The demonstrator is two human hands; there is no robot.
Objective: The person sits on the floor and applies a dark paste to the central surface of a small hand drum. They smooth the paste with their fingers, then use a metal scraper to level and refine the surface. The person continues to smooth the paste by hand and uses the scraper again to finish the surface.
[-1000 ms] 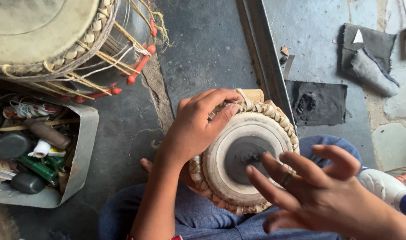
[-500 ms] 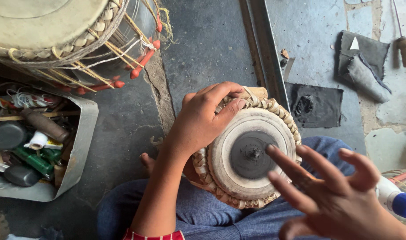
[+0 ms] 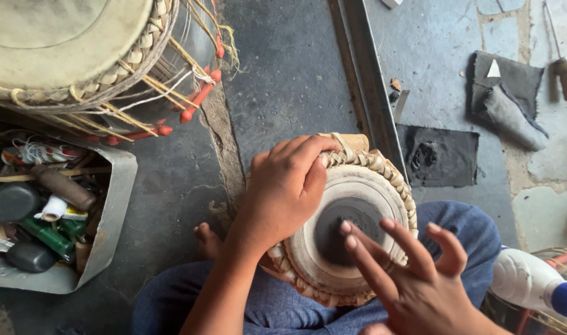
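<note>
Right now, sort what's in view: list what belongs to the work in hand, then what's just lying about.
In hand:
small drum on the lap
left hand, gripping its braided rim
right hand, fingertips on the dark centre patch

Lying about:
large drum
metal tray of tools
dark cloth patch
folded grey cloth
white bottle

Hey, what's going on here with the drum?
A seated person has a small drum on their lap. The left hand grips its braided rim, and the right hand has fingertips spread on the dark centre patch of the skin. A larger drum and a metal tray of tools sit to the left.
</note>
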